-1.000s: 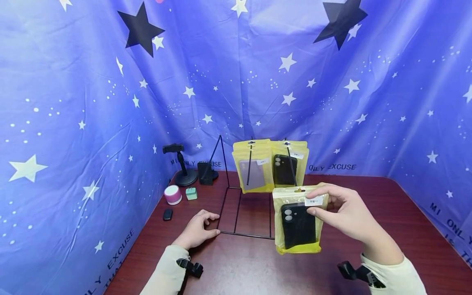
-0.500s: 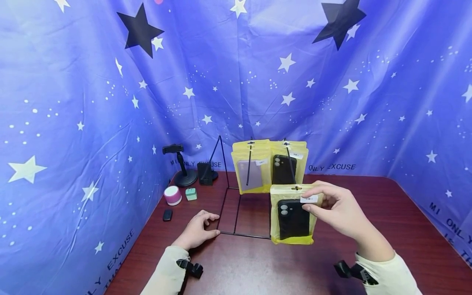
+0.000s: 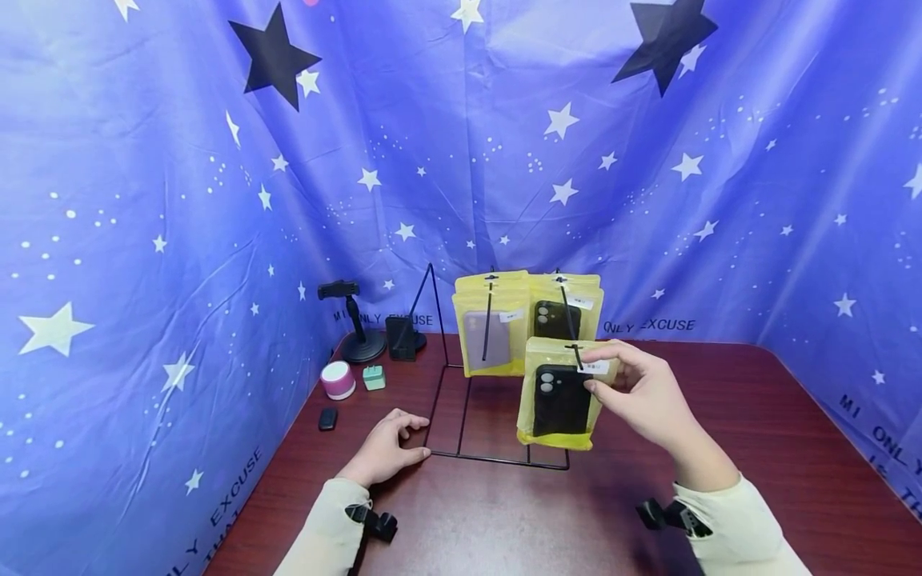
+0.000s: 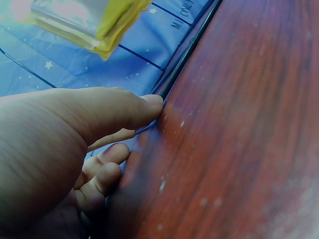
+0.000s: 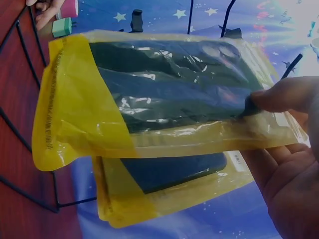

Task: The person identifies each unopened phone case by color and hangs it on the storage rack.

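Observation:
My right hand (image 3: 644,396) pinches a bagged black phone case (image 3: 560,404) by its top right corner, thumb in front. The bag has a yellow lower edge and a white label. At its hang hole, a black hook's tip (image 3: 579,358) shows in front of the bag. In the right wrist view, another bagged case (image 5: 174,172) hangs behind it. My left hand (image 3: 385,450) holds the front left corner of the black wire display rack (image 3: 497,459), its thumb (image 4: 144,109) against the base rod. A bagged lilac phone case (image 3: 497,340) hangs on the left hook.
At the table's left stand a black phone holder (image 3: 360,344), a dark upright block (image 3: 401,340), a pink-and-white round container (image 3: 337,380), a green charger plug (image 3: 374,378) and a small black object (image 3: 327,418). A blue star-patterned curtain (image 3: 461,200) surrounds the table.
My right hand has moved the bagged case up, left and toward the rack, so the hook's tip now shows at its hang hole. My left hand has stayed at the rack's corner.

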Action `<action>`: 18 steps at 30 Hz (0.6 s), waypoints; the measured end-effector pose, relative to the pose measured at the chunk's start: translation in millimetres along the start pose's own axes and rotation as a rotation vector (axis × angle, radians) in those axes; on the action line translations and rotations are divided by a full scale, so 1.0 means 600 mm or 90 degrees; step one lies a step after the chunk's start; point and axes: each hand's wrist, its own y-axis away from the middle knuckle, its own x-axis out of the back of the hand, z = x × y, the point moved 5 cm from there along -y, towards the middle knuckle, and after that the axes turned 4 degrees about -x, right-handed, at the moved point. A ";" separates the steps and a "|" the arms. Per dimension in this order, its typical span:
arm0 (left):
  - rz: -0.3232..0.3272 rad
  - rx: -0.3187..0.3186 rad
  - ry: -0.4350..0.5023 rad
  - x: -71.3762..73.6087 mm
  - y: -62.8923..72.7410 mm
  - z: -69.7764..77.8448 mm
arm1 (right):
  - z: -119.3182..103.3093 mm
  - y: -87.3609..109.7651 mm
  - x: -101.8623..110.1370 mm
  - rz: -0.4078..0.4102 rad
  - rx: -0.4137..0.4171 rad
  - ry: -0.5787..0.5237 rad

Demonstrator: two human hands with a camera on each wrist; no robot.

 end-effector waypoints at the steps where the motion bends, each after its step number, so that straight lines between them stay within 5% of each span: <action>1: 0.001 0.000 0.000 0.000 0.000 0.000 | 0.003 -0.003 0.000 0.008 0.001 0.001; 10: 0.002 -0.008 -0.005 0.000 0.001 0.001 | 0.022 -0.035 0.000 0.073 -0.028 0.054; 18: 0.012 -0.014 -0.003 0.003 0.000 0.003 | -0.011 -0.058 -0.007 0.097 -0.047 0.045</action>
